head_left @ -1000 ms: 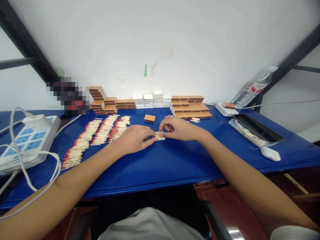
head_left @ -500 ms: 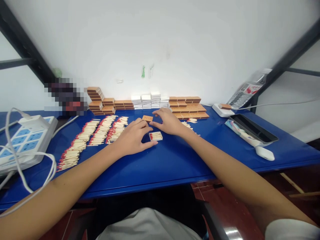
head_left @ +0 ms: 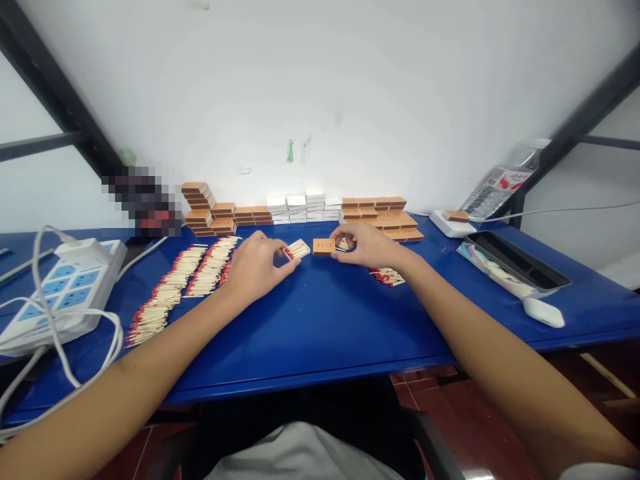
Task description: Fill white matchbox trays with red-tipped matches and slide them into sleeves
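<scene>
My left hand [head_left: 256,265] is closed on a small white matchbox tray [head_left: 297,249] filled with red-tipped matches, lifted slightly and tilted. My right hand [head_left: 367,244] pinches an orange matchbox sleeve [head_left: 323,247] just to the tray's right, with a small gap between them. Rows of loose matches [head_left: 181,280] lie on the blue table [head_left: 325,320] left of my left hand. A small heap of matches [head_left: 386,275] lies beside my right wrist.
Stacks of orange matchboxes [head_left: 381,215] and white trays [head_left: 299,205] line the wall at the back. A white power strip [head_left: 60,287] with cables sits far left. A black tray [head_left: 515,259], a white mouse [head_left: 543,311] and a lying plastic bottle [head_left: 500,185] are on the right.
The filled tray was lying on the table; my left hand has picked it up and moved it back. My right hand has taken the orange sleeve and brought it beside the tray.
</scene>
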Demonstrator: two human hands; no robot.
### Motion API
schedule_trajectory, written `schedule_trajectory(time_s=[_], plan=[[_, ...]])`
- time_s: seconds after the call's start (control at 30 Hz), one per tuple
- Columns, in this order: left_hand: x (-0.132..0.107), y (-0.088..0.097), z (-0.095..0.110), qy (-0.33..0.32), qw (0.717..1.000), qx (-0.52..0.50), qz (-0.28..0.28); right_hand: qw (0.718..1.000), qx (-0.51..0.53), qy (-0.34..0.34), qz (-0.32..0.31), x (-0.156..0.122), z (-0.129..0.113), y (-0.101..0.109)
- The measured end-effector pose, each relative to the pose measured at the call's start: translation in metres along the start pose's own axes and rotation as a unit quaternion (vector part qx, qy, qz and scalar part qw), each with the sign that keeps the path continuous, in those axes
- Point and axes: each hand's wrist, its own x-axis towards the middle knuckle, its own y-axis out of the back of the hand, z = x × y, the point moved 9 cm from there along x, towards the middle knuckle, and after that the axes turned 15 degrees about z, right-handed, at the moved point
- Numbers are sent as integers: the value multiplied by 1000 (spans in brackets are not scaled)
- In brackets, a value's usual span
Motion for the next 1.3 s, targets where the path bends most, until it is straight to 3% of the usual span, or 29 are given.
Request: schedule_trajectory(time_s=[0.13,0.43,0.73,1.0,1.3], plan=[[0,3,-9,38,999,17,13,999,36,-6,-33,-5,-5,-2],[-1,1,-1,26,1000,6,1,992,113,-23,-40,-3,-3,-3],[0,0,0,10,998,-68,-12,992,124,-24,-30,0,0,-1],[2,-4,-11,65,989,-133,-19,989,148,-23,-17,1,1,0],[2,-11,-19,126,966,-223,-40,980,190,-18,-52,-1,-6,-4]])
